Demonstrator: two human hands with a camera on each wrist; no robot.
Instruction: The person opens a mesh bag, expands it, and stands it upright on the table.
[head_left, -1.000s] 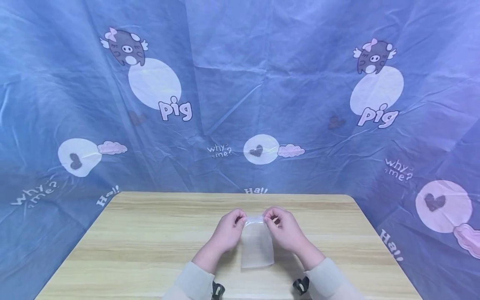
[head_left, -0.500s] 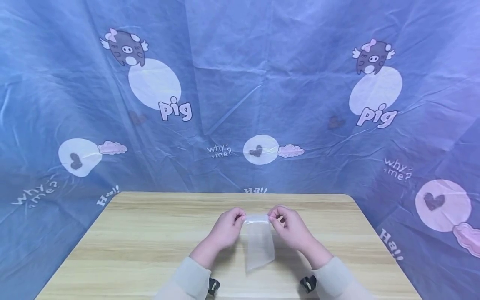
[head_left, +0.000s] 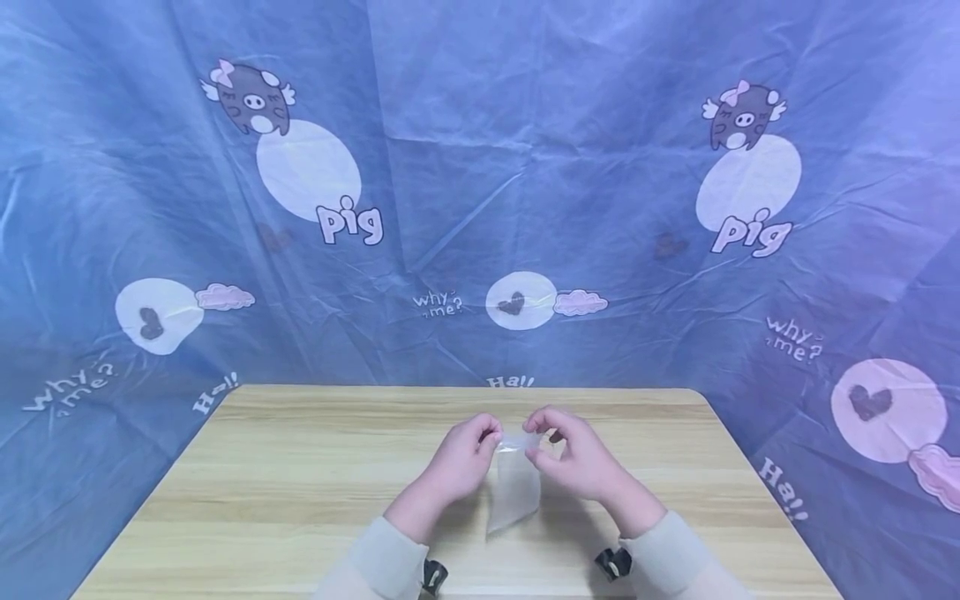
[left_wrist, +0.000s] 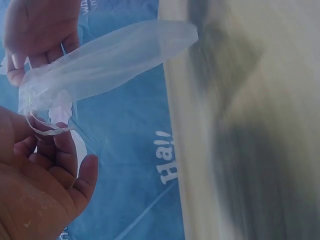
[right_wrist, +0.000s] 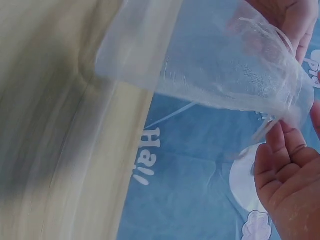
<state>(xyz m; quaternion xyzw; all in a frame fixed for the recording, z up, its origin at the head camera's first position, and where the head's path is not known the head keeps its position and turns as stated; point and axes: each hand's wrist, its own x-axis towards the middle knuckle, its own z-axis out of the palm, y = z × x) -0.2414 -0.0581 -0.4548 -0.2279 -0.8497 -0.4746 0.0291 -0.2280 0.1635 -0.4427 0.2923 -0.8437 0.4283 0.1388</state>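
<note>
A sheer white organza drawstring pouch [head_left: 514,487] hangs above the table, its mouth up and its closed end down. My left hand [head_left: 467,454] pinches the left corner of the mouth. At the right corner is my right hand [head_left: 573,454], its fingers curled about the edge, with thumb and forefinger spread a little apart. A thin white cord loop [left_wrist: 47,129] hangs out beside the left fingers in the left wrist view. The right wrist view shows the gathered mouth [right_wrist: 287,92] between both hands; the pouch looks flat and see-through.
Under the hands lies a light wood-grain table [head_left: 300,483]. A blue printed cloth [head_left: 450,208] hangs behind it and along both sides. Black wrist mounts [head_left: 615,564] sit by the sleeve cuffs.
The hands first spread slightly, stretching the mouth, then came closer together. The right thumb and forefinger have parted. The pouch's lower end has swung and turned a little.
</note>
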